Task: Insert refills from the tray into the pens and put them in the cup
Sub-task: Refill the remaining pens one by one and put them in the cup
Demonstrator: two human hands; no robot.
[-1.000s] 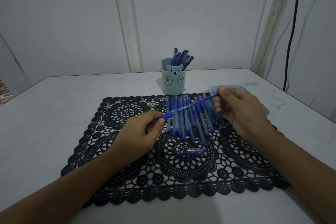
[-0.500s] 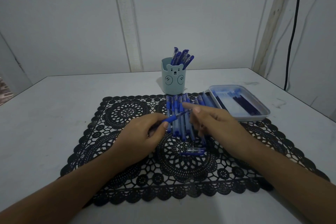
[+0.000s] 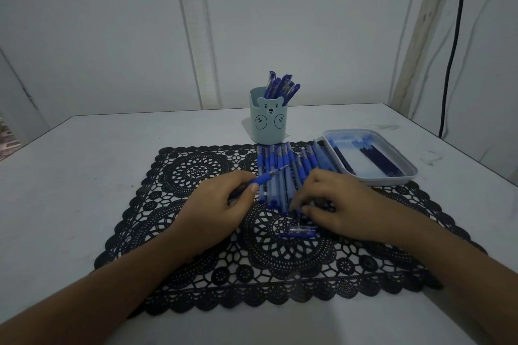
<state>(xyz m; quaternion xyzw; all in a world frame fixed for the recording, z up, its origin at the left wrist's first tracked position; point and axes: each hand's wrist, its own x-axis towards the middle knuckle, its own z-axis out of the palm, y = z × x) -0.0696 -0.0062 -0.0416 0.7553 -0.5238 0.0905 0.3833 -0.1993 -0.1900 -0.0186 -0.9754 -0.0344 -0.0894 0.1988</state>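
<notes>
My left hand [image 3: 215, 213] grips a pen [image 3: 269, 175] by its blue grip, tip pointing up and to the right. My right hand [image 3: 336, 204] hovers low over the near ends of a row of pens [image 3: 283, 165] on the black lace mat [image 3: 196, 171], fingers bent downward and holding nothing I can see. A loose pen cap [image 3: 298, 231] lies on the mat just below its fingertips. The bear-faced cup [image 3: 268, 120] behind the row holds several pens [image 3: 281, 87]. The tray [image 3: 386, 180] at the right contains dark refills [image 3: 375, 158].
The mat lies on a white table [image 3: 84, 162] set against a white wall. A black cable [image 3: 451, 64] hangs down the wall at the far right. The tray's near-left corner overlaps the mat's edge.
My right hand left the pen's back end and came down toward me, over the pens' near ends beside the cap. The pen in my left hand is now assembled and steady.
</notes>
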